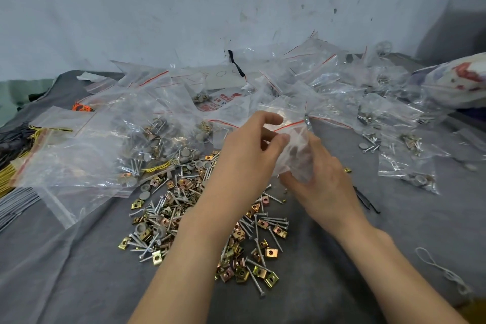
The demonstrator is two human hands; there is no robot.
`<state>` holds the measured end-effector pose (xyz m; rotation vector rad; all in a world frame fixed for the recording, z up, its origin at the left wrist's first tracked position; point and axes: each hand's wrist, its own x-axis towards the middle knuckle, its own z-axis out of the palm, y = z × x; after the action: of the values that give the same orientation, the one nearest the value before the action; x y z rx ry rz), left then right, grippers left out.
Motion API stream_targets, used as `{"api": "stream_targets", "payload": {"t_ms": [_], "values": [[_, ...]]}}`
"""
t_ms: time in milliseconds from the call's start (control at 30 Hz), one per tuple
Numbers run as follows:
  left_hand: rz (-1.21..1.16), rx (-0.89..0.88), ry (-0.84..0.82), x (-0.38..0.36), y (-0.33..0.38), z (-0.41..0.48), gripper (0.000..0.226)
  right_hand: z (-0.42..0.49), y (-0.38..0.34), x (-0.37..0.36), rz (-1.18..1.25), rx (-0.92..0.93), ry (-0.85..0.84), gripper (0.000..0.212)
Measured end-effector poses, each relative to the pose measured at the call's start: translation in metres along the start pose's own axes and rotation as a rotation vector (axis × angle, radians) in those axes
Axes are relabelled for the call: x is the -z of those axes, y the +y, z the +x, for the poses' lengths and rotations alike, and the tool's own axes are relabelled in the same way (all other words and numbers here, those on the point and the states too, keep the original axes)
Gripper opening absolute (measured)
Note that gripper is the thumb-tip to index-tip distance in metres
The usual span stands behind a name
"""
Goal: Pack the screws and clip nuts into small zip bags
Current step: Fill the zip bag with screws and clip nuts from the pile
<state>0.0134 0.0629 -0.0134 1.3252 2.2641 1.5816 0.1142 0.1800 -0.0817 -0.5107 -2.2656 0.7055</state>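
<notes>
Pinching the small zip bag (294,137) by its red seal line with the left hand (249,150), cupping its lower part in the curled right hand (323,181). Cannot tell what is inside. Needing a reach down and toward the body for the screws (273,221) and clip nuts (271,252), heaped pointing every way under the left forearm, nearer that hand. Leaving filled bags (410,166) well to the right.

Soft, even, cool light fills the scene, with faint shadows. Glare glints on the zip bags (289,81). Edges bend and blur slightly.
</notes>
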Motion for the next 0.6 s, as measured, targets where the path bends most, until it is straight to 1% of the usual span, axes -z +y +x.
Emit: {"api": "stream_targets", "payload": {"t_ms": [100,200,300,367,433,500,600], "values": [[-0.108,-0.020,0.001,-0.003,0.007,0.003,0.019,0.001,0.002,0.000,0.001,-0.006,0.015,0.080],[-0.225,-0.032,0.051,-0.002,0.012,0.006,0.018,0.002,0.005,0.000,0.030,-0.018,0.026,0.076],[-0.226,-0.026,0.125,0.005,0.008,0.007,0.018,0.004,0.007,0.001,0.102,-0.025,0.062,0.068],[-0.162,0.021,0.119,0.011,0.001,0.006,0.019,0.006,0.006,0.002,0.183,-0.056,0.101,0.060],[-0.019,0.081,0.039,0.017,-0.010,0.004,0.020,0.009,0.005,0.003,0.262,-0.080,0.161,0.046],[0.195,0.122,-0.103,0.022,-0.021,-0.001,0.025,0.010,0.006,0.005,0.327,-0.074,0.212,0.033],[0.471,0.198,-0.351,0.023,-0.032,-0.011,0.037,0.010,0.006,0.007,0.381,-0.097,0.215,0.032]]}}
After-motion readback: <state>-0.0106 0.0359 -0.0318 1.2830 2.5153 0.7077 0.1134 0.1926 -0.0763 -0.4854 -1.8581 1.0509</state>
